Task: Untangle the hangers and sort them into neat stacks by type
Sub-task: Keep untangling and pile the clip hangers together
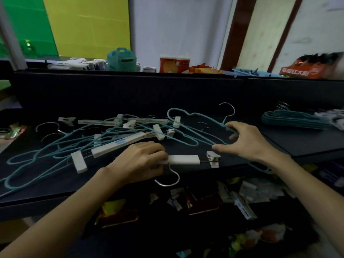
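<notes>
A tangle of teal wire hangers (61, 146) and white clip hangers (119, 143) lies across the dark shelf (307, 140). My left hand (141, 161) grips the bar of a white clip hanger (186, 159) near the shelf's front edge; its metal hook hangs over the edge. My right hand (247, 140) reaches over a teal wire hanger (188, 125), fingers curling round the wire just below its metal hook, thumb spread underneath. A neat stack of teal wire hangers (292, 120) sits at the right, with white clip hangers (333, 118) beside it.
A dark back panel rises behind the shelf; above it stand a teal basket (122, 59), a red pack (174, 64) and snack bags (307, 68). Below the front edge, a lower shelf holds loose packets and white clips (242, 198).
</notes>
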{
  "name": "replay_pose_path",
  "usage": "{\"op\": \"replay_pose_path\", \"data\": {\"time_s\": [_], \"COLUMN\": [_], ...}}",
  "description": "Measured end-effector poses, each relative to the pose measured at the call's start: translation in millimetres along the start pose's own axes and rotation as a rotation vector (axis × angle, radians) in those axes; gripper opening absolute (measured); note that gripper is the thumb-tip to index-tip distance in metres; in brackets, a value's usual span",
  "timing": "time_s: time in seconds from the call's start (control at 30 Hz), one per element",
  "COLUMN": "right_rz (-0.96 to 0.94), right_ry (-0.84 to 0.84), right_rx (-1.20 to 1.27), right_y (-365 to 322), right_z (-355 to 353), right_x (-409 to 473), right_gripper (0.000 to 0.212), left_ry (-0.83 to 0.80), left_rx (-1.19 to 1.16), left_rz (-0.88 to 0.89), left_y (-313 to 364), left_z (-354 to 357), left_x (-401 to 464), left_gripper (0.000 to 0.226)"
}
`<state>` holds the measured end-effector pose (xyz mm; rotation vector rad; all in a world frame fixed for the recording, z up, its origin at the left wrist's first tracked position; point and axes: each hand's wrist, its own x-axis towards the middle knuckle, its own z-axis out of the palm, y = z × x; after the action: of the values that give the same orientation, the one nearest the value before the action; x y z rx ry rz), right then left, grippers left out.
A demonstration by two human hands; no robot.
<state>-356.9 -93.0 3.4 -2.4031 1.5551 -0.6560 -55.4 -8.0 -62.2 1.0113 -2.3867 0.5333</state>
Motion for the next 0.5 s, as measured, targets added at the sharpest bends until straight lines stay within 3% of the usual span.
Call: {"op": "replay_pose_path", "data": {"time_s": [0.1, 0.3, 0.5], "right_rz": [0.075, 0.209, 0.290], "right_ry": [0.019, 0.234, 0.374], "right_rx": [-0.023, -0.040, -0.039], "right_y": [21.8, 80.4, 156.7], "right_z": [-22.7, -70.2, -108.3], "right_x": [-7.2, -27.6, -46.4], "right_gripper": [0.103, 0.094, 0.091], "left_ry": [0.031, 0.107, 0.168], "left_rx": [-0.048, -0.112, 0.000], "left_rz": [0.033, 0.020, 0.034], "left_y": [2.1, 8.9, 24.6], "left_z": [9.6, 36.8, 65.9], "left_x": [29.1, 96.5, 169.7], "left_gripper": [0.015, 0.024, 0.028]}}
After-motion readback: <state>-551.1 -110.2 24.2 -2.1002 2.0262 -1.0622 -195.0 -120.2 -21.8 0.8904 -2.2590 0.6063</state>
